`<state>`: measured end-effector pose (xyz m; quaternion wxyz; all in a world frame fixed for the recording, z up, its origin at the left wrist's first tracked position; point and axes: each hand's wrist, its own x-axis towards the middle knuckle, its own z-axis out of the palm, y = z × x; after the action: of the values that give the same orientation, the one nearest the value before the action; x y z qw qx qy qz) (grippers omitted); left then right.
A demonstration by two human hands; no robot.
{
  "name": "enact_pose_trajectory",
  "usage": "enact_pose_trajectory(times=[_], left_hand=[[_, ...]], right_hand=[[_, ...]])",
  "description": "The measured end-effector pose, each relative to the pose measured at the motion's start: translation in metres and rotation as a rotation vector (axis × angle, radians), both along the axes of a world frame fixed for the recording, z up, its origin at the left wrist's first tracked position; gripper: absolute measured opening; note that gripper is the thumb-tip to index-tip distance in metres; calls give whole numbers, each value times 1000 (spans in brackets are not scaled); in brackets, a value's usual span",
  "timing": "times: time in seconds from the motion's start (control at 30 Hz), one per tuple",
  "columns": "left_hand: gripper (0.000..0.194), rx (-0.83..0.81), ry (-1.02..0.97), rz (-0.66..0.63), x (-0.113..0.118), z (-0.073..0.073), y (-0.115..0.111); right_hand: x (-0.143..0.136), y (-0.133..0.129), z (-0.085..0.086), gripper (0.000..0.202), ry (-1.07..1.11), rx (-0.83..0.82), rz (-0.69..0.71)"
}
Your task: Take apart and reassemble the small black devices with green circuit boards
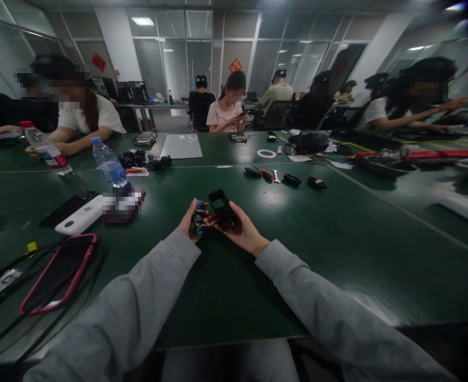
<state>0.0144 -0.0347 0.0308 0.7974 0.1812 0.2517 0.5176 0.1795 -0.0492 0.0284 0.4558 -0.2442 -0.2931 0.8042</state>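
Observation:
My left hand (187, 222) is closed on a small electronic assembly (200, 225) with greenish, metallic and blue parts. Its exact kind is too small to make out. In my right hand (247, 229) is a black plastic housing (219, 200) with a squarish opening, tilted up and gripped at its lower right side. The two pieces are held close together above the green table (226, 297). Fingers of both hands partly hide where the pieces come nearest, so I cannot tell whether they touch.
Phones, cables and a pink-rimmed phone (59, 273) lie on the left, near a water bottle (109, 163). Ahead are a wrench (276, 176), a screwdriver (266, 174) and small black parts (292, 179). A silver laptop (182, 146) lies farther back; other people sit around.

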Motion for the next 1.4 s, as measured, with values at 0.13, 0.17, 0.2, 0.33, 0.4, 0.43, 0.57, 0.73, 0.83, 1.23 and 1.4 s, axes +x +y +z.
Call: enact_pose_trajectory(times=[0.13, 0.17, 0.2, 0.33, 0.4, 0.43, 0.57, 0.73, 0.83, 1.23, 1.4], left_hand=[[26, 18, 41, 20, 0, -3, -1], [27, 23, 48, 24, 0, -3, -1], [28, 28, 52, 28, 0, -4, -2], [28, 33, 33, 4, -2, -5, -1], [29, 32, 3, -14, -3, -5, -1], [29, 32, -9, -22, -3, -5, -1], [28, 25, -24, -37, -3, -4, -1], [27, 16, 14, -8, -3, -3, -2], [27, 35, 5, -25, -4, -4, -1], [28, 11, -17, -15, -3, -4, -2], [27, 21, -7, -34, -2, -1, -3]], right_hand=[[0, 1, -2, 40, -8, -31, -35], [0, 0, -2, 40, -8, -35, -39], [0, 0, -1, 40, -7, -38, -42], [-1, -1, 1, 37, -14, -29, -36], [-1, -2, 2, 38, -24, -21, -28], [-1, -2, 2, 38, -31, -21, -27], [-1, -3, 4, 38, -30, -24, -35], [-2, -4, 7, 37, 7, -32, -44], [-2, -3, 7, 37, 24, -26, -40], [5, 1, 12, 29, -116, 77, -80], [15, 12, 17, 25, -161, 102, -272]])
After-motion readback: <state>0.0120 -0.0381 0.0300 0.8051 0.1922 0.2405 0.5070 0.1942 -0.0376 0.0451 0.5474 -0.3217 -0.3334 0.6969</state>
